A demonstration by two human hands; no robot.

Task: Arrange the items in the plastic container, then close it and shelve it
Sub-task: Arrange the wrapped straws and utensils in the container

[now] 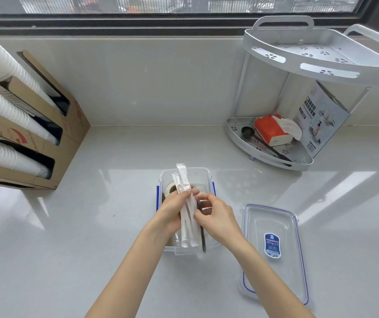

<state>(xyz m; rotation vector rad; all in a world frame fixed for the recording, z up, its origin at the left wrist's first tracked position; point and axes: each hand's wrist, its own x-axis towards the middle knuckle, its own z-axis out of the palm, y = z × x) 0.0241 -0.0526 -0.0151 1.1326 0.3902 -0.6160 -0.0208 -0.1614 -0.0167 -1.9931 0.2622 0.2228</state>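
Mostly clear plastic container [203, 174], blue clips, perhaps tape inside, lid [275, 251] beside.

Both forearms outstretched, left hand [172, 208] and right hand [216, 214] close together, fingers [203, 198] curled inward.

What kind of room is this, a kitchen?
Probably a drinks corner in a kitchen or break room. Stacks of paper cups sit in a cardboard holder, a scoop and tissues lie on the rack, and it is a countertop.
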